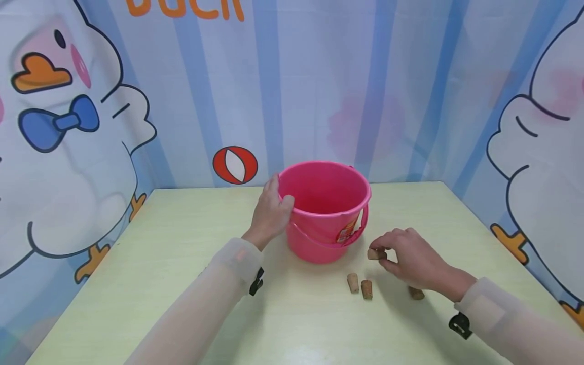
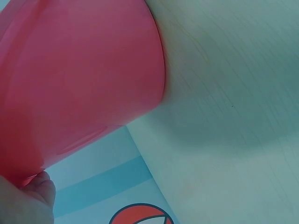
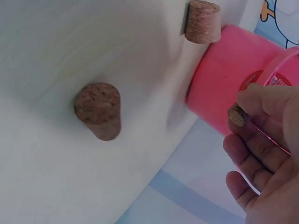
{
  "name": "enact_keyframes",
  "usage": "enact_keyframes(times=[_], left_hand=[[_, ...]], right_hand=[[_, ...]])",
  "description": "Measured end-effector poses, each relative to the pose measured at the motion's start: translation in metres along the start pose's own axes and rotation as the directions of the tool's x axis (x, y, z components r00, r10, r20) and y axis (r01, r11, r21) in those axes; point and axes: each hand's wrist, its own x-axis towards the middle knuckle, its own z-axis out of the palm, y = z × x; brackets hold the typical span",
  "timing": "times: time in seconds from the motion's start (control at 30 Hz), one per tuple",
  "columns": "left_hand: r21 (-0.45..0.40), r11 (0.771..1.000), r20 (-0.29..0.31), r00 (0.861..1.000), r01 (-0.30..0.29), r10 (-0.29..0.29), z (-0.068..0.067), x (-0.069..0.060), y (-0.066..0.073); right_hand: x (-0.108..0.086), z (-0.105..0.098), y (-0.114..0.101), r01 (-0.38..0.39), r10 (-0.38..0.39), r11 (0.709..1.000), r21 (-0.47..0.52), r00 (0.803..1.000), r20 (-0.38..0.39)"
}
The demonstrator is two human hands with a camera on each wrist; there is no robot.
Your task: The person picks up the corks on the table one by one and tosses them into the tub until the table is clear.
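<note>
A pink plastic bucket (image 1: pixel 319 235) stands upright on the table, its handle hanging down along the side. My left hand (image 1: pixel 270 213) grips the left part of its rim, thumb toward me; the left wrist view shows only some of those fingers beside the bucket (image 2: pixel 93 70). To the right of the bucket, my right hand (image 1: pixel 412 256) pinches a small cork (image 1: pixel 375 254) between thumb and fingertips, above the table. Its other fingers are loosely bent in the right wrist view. Two corks (image 1: pixel 367 289) stand close together in front of the bucket. Another cork (image 1: pixel 416 293) is partly hidden under the right hand.
The pale wooden table (image 1: pixel 182 253) ends at a striped blue curtain (image 1: pixel 310 76) behind the bucket. Printed ducks and a red-and-white ball (image 1: pixel 235 165) decorate the curtain, which also stands at both sides.
</note>
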Motion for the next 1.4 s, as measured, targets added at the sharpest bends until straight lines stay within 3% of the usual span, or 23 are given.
enact_keyframes(times=[0.27,0.7,1.4], left_hand=[[-0.001,1.0,0.001,1.0,0.005,-0.005,0.0,0.0,0.0],[-0.004,1.0,0.004,1.0,0.019,-0.019,0.001,0.001,0.001],[-0.004,1.0,0.002,1.0,0.015,-0.015,0.0,0.0,0.0]], right_hand=[[0.006,-0.015,-0.003,0.025,-0.026,1.0,-0.006,0.995,-0.095],[0.016,-0.039,-0.01,0.014,-0.014,1.0,0.004,0.989,-0.15],[0.037,-0.062,-0.023,0.07,-0.074,0.997,-0.023,0.964,-0.255]])
